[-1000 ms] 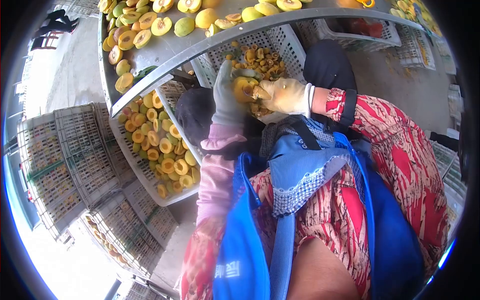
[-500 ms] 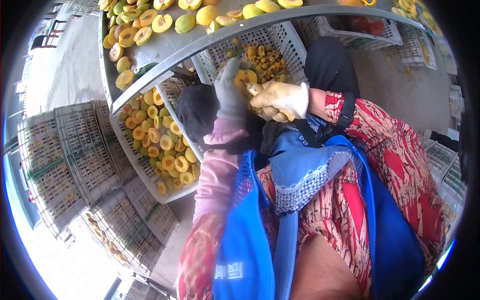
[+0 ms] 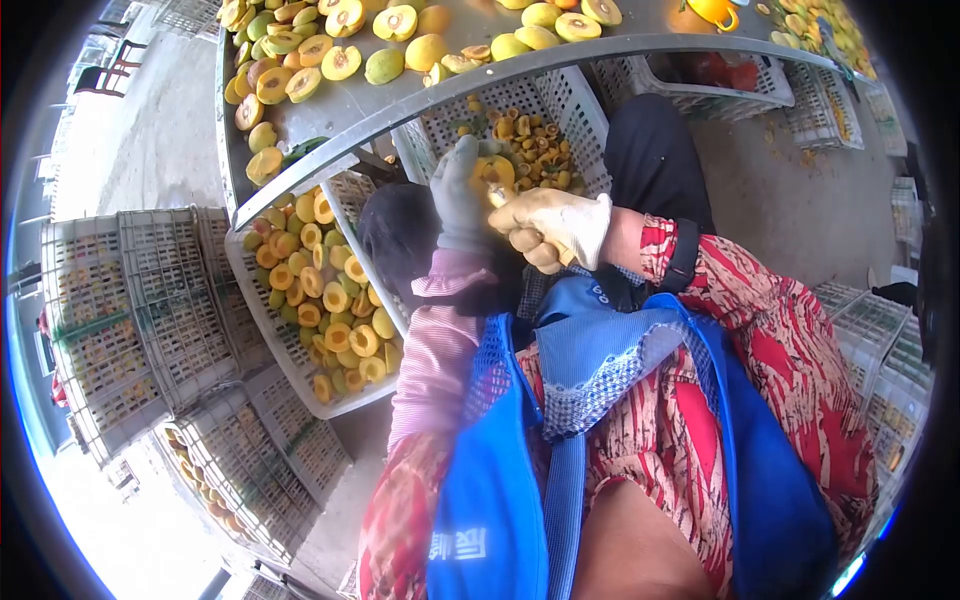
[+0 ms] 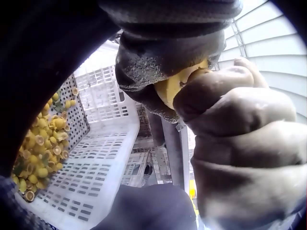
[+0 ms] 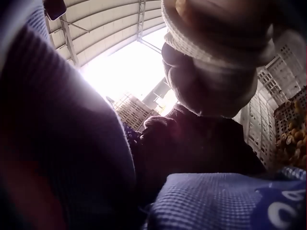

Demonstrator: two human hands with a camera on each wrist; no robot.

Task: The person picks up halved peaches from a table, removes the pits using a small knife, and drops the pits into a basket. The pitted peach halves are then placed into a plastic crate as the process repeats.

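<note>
In the head view my grey-gloved left hand (image 3: 458, 192) holds a yellow peach half (image 3: 494, 174) with its cut face turned to the right hand. My right hand (image 3: 553, 224), in a cream glove, is curled into a fist close against the fruit. It grips a small tool (image 3: 497, 196) whose pale tip shows at the peach; the rest is hidden in the fist, so I cannot tell its exact kind. The left wrist view shows the peach half (image 4: 169, 90) between the dark glove fingers and the right knuckles. Only the back of the right fist (image 5: 211, 86) shows in its own wrist view.
Below the hands stands a white crate (image 3: 572, 98) holding pits and small fruit pieces. A second crate (image 3: 325, 408), full of peach halves, is at the left knee. A metal table (image 3: 400, 98) with fruit and an orange cup (image 3: 714, 12) lies ahead. Stacked crates (image 3: 100, 320) stand left.
The right hand has turned from reaching fingers to a tight fist beside the peach half. The left hand still holds the fruit, and both hands sit slightly lower in view.
</note>
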